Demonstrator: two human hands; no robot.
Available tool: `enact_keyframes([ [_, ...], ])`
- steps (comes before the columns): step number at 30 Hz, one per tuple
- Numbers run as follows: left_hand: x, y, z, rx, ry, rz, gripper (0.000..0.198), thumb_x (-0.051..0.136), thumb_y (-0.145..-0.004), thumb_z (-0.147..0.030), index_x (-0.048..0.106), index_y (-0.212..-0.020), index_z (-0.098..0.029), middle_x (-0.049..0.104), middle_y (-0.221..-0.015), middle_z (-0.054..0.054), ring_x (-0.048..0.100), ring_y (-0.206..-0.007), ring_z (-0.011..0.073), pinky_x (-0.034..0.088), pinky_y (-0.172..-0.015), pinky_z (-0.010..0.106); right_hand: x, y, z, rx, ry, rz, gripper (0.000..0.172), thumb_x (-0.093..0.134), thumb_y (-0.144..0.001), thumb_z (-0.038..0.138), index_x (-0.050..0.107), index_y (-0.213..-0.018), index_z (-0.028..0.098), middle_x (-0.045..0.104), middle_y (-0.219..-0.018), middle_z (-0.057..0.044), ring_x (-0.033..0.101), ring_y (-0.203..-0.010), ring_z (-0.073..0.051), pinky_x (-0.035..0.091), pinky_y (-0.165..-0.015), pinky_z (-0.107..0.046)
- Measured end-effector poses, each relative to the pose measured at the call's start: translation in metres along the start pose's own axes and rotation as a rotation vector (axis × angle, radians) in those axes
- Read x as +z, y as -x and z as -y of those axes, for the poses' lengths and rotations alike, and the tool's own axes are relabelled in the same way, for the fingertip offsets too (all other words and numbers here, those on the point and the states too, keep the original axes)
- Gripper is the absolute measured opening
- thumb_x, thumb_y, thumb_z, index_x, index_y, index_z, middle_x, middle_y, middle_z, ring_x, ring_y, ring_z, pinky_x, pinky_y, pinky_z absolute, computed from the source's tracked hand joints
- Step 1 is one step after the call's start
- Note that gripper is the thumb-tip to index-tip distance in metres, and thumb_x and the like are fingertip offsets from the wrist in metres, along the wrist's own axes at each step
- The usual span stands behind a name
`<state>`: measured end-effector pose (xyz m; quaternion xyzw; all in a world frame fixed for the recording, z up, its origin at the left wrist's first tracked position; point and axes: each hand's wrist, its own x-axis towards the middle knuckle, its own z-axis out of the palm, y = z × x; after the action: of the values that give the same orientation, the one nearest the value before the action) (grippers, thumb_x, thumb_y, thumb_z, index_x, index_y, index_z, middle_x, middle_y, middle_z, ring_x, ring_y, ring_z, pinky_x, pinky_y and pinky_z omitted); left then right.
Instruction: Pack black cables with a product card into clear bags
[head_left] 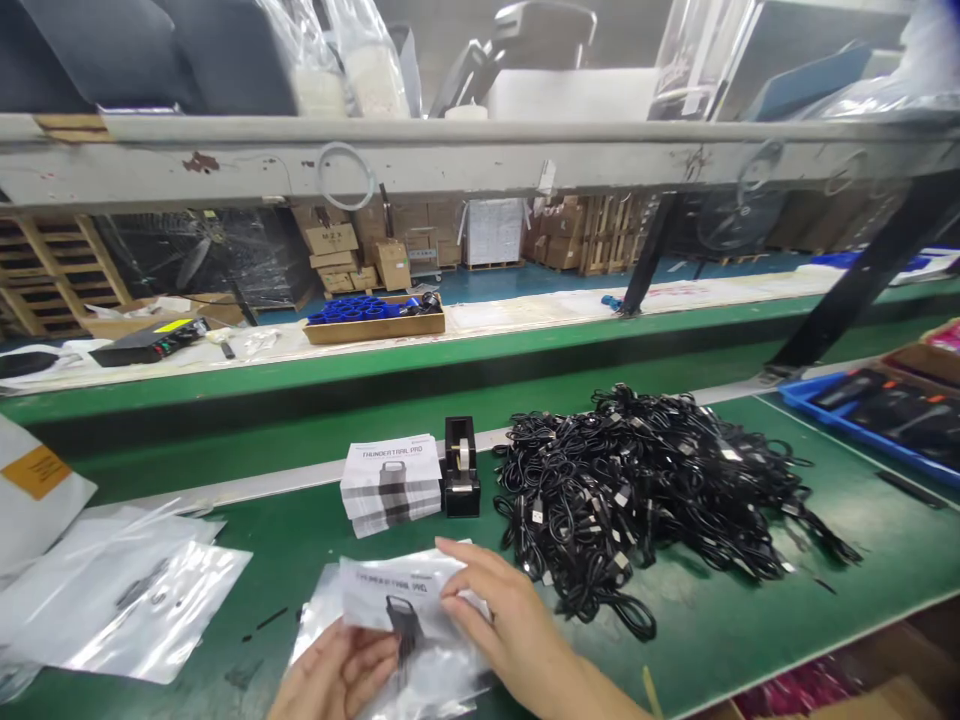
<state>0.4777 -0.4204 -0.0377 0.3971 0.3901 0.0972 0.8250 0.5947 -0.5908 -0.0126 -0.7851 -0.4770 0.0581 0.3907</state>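
Observation:
A printed leaflet (409, 605) showing a dark device lies partly behind or inside a clear plastic bag (442, 680) at the bottom middle; how deep it sits is hard to tell. Curled fingers of my left hand (337, 670) grip the bag at its lower left. At the upper right edge, my right hand (517, 620) pinches the leaflet between thumb and fingers. Just beyond stands a stack of the same leaflets (394, 485), headed "Thunder Trail Pro". A black tape dispenser (461, 480) touches or nearly touches the stack's right side.
Coiled black USB cables (637, 490) form a large heap on the right. Clear bags (127, 590) lie at left on the green bench (277, 560). A blue tray (885, 440) of dark items sits far right. Behind is a ledge with a cardboard tray (375, 328) under an overhead shelf (465, 160).

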Motion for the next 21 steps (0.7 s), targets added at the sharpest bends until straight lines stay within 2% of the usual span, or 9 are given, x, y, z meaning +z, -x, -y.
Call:
enact_keyframes([
  [2, 0.012, 0.001, 0.003, -0.002, -0.019, -0.017, 0.047, 0.066, -0.068, -0.034, 0.054, -0.105, -0.008, 0.071, -0.085, 0.014, 0.067, -0.078, 0.0269, 0.055, -0.070, 0.037, 0.012, 0.008, -0.010, 0.099, -0.088, 0.072, 0.016, 0.053, -0.081, 0.028, 0.063, -0.092, 0.021, 0.059, -0.117, -0.004, 0.048, -0.113, -0.017, 0.033, -0.098, -0.032],
  [4, 0.021, 0.002, 0.004, -0.006, -0.101, -0.062, 0.056, 0.067, -0.067, -0.035, 0.048, -0.113, -0.009, 0.071, -0.089, 0.013, 0.067, -0.077, 0.0262, 0.055, -0.069, 0.038, 0.023, 0.011, -0.018, 0.067, -0.128, 0.175, 0.030, 0.060, -0.076, 0.031, 0.058, -0.105, 0.023, 0.059, -0.116, -0.004, 0.045, -0.116, -0.019, 0.024, -0.104, -0.036],
  [7, 0.021, -0.001, 0.004, 0.020, -0.225, -0.116, 0.053, 0.076, -0.057, -0.029, 0.054, -0.103, -0.012, 0.071, -0.081, 0.008, 0.067, -0.077, 0.0240, 0.055, -0.069, 0.033, 0.033, 0.013, -0.020, 0.036, -0.178, 0.215, 0.050, 0.064, -0.072, 0.033, 0.049, -0.119, 0.026, 0.056, -0.121, -0.004, 0.040, -0.120, -0.021, 0.013, -0.108, -0.039],
  [9, 0.017, -0.002, 0.004, 0.041, -0.225, -0.124, 0.046, 0.078, -0.053, -0.033, 0.059, -0.090, -0.011, 0.072, -0.079, 0.008, 0.066, -0.081, 0.0235, 0.054, -0.069, 0.029, 0.034, 0.012, -0.016, 0.163, -0.266, 0.074, 0.061, 0.064, -0.071, 0.031, 0.039, -0.127, 0.025, 0.047, -0.129, -0.007, 0.038, -0.121, -0.022, 0.018, -0.107, -0.039],
  [11, 0.016, -0.001, 0.003, 0.062, -0.195, -0.122, 0.047, 0.078, -0.050, -0.039, 0.061, -0.083, -0.012, 0.072, -0.081, 0.008, 0.065, -0.083, 0.0233, 0.053, -0.072, 0.028, 0.030, 0.010, -0.013, 0.348, -0.451, -0.108, 0.067, 0.061, -0.073, 0.029, 0.031, -0.132, 0.023, 0.043, -0.131, -0.010, 0.045, -0.113, -0.022, 0.033, -0.098, -0.038],
  [14, 0.023, 0.004, 0.004, 0.132, -0.205, -0.046, 0.050, 0.075, -0.051, -0.047, 0.060, -0.085, -0.014, 0.071, -0.081, 0.006, 0.064, -0.080, 0.0225, 0.052, -0.071, 0.030, 0.014, 0.006, -0.013, 0.494, -0.796, -0.110, 0.045, 0.056, -0.076, 0.033, 0.050, -0.116, 0.017, 0.063, -0.097, -0.009, 0.059, -0.073, -0.016, 0.049, -0.066, -0.028],
  [17, 0.035, 0.005, 0.009, 0.241, -0.392, 0.049, 0.036, 0.063, -0.064, -0.051, 0.058, -0.076, -0.018, 0.061, -0.060, -0.001, 0.056, -0.058, 0.0145, 0.047, -0.055, 0.025, -0.007, 0.008, -0.022, 0.564, -0.890, -0.186, 0.033, 0.056, -0.076, 0.040, 0.060, -0.095, 0.013, 0.059, -0.064, -0.001, 0.047, -0.047, -0.008, 0.037, -0.041, -0.018],
  [19, 0.043, 0.003, 0.015, 0.370, -0.636, 0.074, 0.029, 0.058, -0.070, -0.049, 0.056, -0.069, -0.020, 0.051, -0.057, -0.003, 0.049, -0.053, 0.0122, 0.041, -0.053, 0.025, -0.019, 0.016, -0.029, 0.622, -0.870, -0.304, 0.033, 0.056, -0.076, 0.042, 0.058, -0.094, 0.014, 0.054, -0.056, 0.003, 0.042, -0.042, -0.007, 0.031, -0.036, -0.016],
  [21, 0.050, 0.001, 0.023, 0.522, -0.918, 0.058, 0.027, 0.055, -0.072, -0.047, 0.056, -0.067, -0.021, 0.051, -0.064, -0.002, 0.048, -0.056, 0.0141, 0.039, -0.057, 0.028, -0.026, 0.029, -0.036, 0.670, -0.860, -0.338, 0.036, 0.057, -0.074, 0.044, 0.057, -0.096, 0.015, 0.052, -0.054, 0.004, 0.041, -0.041, -0.007, 0.031, -0.036, -0.017],
])
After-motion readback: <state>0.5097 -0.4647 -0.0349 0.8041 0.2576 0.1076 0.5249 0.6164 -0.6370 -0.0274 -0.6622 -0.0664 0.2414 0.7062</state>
